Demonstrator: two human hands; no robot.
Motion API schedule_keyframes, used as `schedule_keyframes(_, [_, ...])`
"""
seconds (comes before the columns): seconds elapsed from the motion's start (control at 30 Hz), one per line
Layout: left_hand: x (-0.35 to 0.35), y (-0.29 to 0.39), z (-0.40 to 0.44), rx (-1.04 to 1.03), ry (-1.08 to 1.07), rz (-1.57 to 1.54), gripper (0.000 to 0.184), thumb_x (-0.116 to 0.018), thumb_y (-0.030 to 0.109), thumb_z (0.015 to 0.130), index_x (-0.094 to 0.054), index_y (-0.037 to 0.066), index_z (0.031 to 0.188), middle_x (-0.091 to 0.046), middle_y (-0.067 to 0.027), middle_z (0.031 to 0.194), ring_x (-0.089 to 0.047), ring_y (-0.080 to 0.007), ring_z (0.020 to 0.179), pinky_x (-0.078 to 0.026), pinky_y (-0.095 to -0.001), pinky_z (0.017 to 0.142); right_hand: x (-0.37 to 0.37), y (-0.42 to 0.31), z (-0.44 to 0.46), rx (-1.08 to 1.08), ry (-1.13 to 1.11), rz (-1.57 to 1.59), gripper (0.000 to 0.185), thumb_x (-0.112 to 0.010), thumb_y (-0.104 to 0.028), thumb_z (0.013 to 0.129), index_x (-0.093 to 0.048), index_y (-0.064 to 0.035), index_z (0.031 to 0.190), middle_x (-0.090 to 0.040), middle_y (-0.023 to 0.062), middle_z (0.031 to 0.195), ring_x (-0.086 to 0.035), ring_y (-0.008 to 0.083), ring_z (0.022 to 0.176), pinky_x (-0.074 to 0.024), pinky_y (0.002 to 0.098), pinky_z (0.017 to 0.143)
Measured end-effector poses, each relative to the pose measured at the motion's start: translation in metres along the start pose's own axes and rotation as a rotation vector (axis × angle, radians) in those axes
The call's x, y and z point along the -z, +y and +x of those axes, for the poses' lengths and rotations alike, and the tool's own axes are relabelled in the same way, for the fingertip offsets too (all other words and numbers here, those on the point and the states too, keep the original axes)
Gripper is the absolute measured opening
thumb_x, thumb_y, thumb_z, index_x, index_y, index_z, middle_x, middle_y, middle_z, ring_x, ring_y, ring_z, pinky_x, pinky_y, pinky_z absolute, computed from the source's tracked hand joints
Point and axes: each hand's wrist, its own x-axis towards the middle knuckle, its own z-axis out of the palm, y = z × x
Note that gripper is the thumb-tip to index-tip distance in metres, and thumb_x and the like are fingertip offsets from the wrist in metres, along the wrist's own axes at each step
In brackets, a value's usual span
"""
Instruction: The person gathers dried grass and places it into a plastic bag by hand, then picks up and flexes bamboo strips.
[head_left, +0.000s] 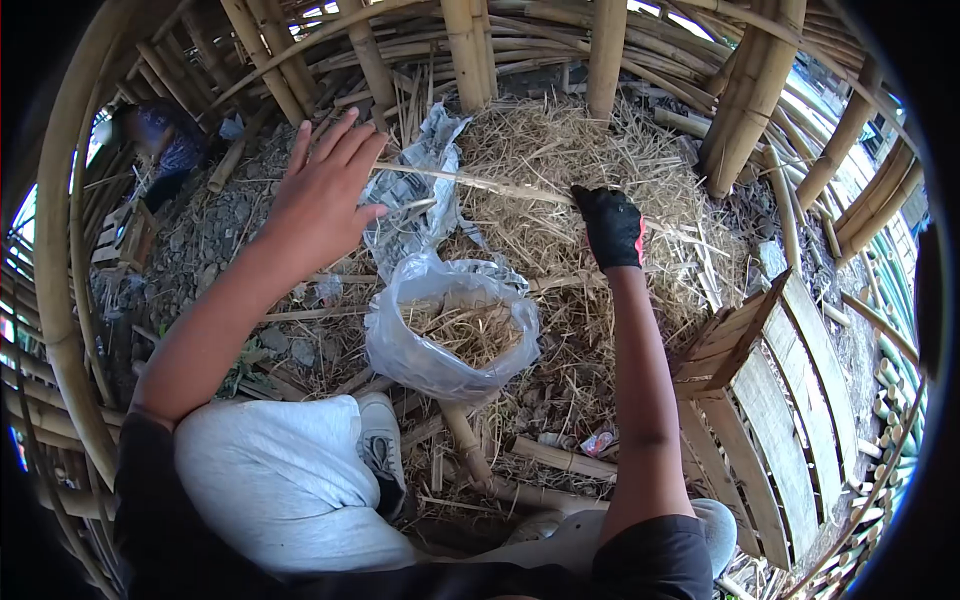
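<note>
My right hand [610, 228], in a black glove with a red edge, is closed on one end of a thin, pale bamboo strip [485, 183]. The strip stretches leftward across the view. At its far end my bare left hand [325, 198] is open, fingers spread and thumb apart; whether it touches the strip I cannot tell. Below and between the hands stands a translucent plastic bag [425, 372], its mouth open, with dry shavings [465, 330] inside. A crumpled grey-white sheet [418, 225] lies behind the bag.
Loose straw-like shavings [540, 145] cover the ground ahead. A wooden crate [770, 410] sits at my right. Bamboo posts [755, 95] and stacked poles surround the area. Another person [170, 145] is at the far left, near a small crate [125, 238]. Cut bamboo pieces [562, 458] lie near my feet.
</note>
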Motion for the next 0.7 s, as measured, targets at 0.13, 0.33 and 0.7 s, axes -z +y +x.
schedule_keyframes(0.13, [0.007, -0.04, 0.001, 0.273, -0.042, 0.015, 0.081, -0.068, 0.028, 0.087, -0.023, 0.005, 0.151, -0.026, -0.013, 0.156, -0.014, -0.028, 0.149, -0.013, -0.0558, 0.119, -0.001, 0.007, -0.007, -0.03, 0.027, 0.001, 0.033, -0.053, -0.011, 0.088, -0.066, -0.0264, 0.114, -0.064, 0.0065, 0.089, -0.064, 0.0275, 0.083, -0.054, 0.0401, 0.065])
schedule_keyframes(0.33, [0.017, -0.097, -0.001, 0.352, -0.37, -0.442, 0.058, -0.051, 0.046, 0.097, -0.05, -0.002, 0.13, -0.057, -0.0167, 0.126, -0.052, -0.0274, 0.12, -0.038, -0.0476, 0.101, 0.001, 0.012, -0.015, -0.018, 0.061, -0.002, 0.033, -0.052, -0.011, 0.089, -0.063, -0.0259, 0.117, -0.064, 0.0066, 0.087, -0.064, 0.0272, 0.082, -0.0543, 0.0401, 0.064])
schedule_keyframes(0.7, [0.018, -0.032, -0.012, 0.498, -0.562, -1.59, 0.032, -0.049, 0.034, 0.101, -0.044, 0.012, 0.077, -0.041, 0.0057, 0.063, -0.042, -0.0066, 0.053, -0.03, -0.0219, 0.047, 0.054, 0.046, -0.016, -0.267, -0.652, 0.604, 0.103, -0.087, -0.05, 0.062, -0.043, 0.0019, 0.139, -0.054, 0.0212, 0.135, -0.051, 0.0341, 0.128, -0.0435, 0.0415, 0.105])
